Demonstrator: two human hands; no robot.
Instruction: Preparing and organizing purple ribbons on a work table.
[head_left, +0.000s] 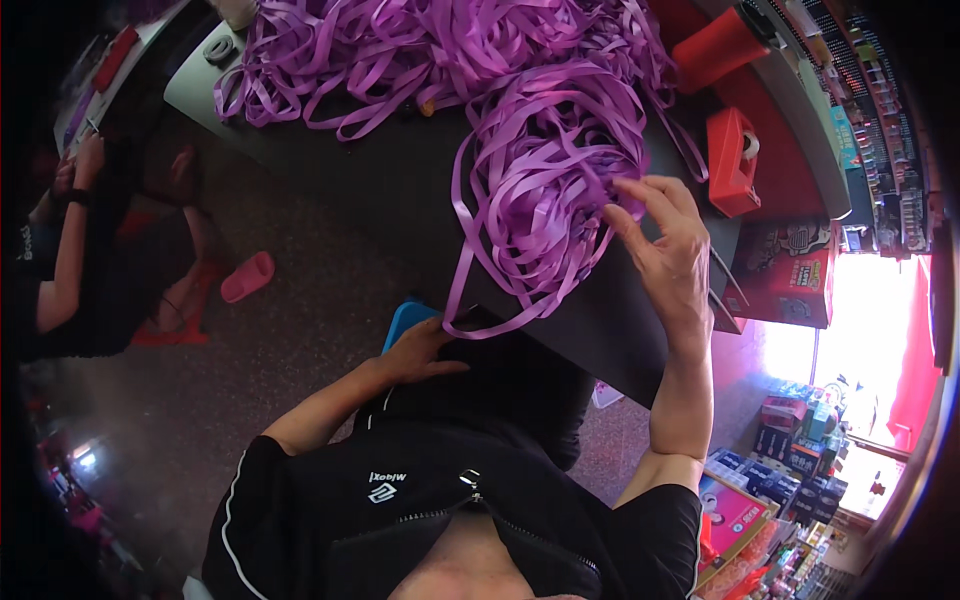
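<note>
A heap of purple ribbon loops, perhaps lanyards point(560, 180), lies on the dark table point(370, 200) in front of me. At its right edge my right hand point(665, 235) has its thumb and forefinger closing on a purple ribbon; the fingertips partly hide the spot. My left hand point(420, 352) lies low by the table's near edge, over my lap, fingers stretched out and holding nothing. One long ribbon loop hangs close to its fingertips. Under that hand shows a blue flat edge point(405, 322). A larger pile of the same ribbons point(440, 45) covers the table's far side.
To the right stand a red tape dispenser point(730, 165) and a red cylinder point(720, 48). A grey tape roll point(218, 50) sits at the far left corner. On the left another person point(75, 240) sits, near a pink slipper point(248, 277) on the floor. Stacked boxes point(790, 430) fill the lower right.
</note>
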